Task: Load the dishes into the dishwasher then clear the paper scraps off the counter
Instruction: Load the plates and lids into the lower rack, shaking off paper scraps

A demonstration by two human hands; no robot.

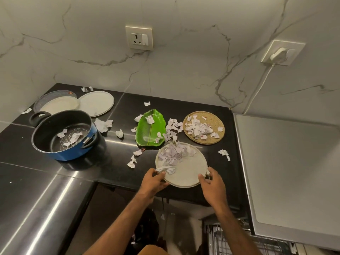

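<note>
Left hand (153,181), right hand (213,186) gripping 1 plate (185,174), 1 pot (73,153), 3 far plates (95,103)

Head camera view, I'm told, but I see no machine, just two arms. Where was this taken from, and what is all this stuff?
There is no machine here. A person wears the camera on their head, so you look down along their own arms. The left hand and right hand each hold the rim of a pale round plate strewn with paper scraps, at the front edge of a black counter. Also on the counter are a green leaf-shaped dish, a woven tray, a blue pot and more plates at the back, with scraps in and around them.
</note>
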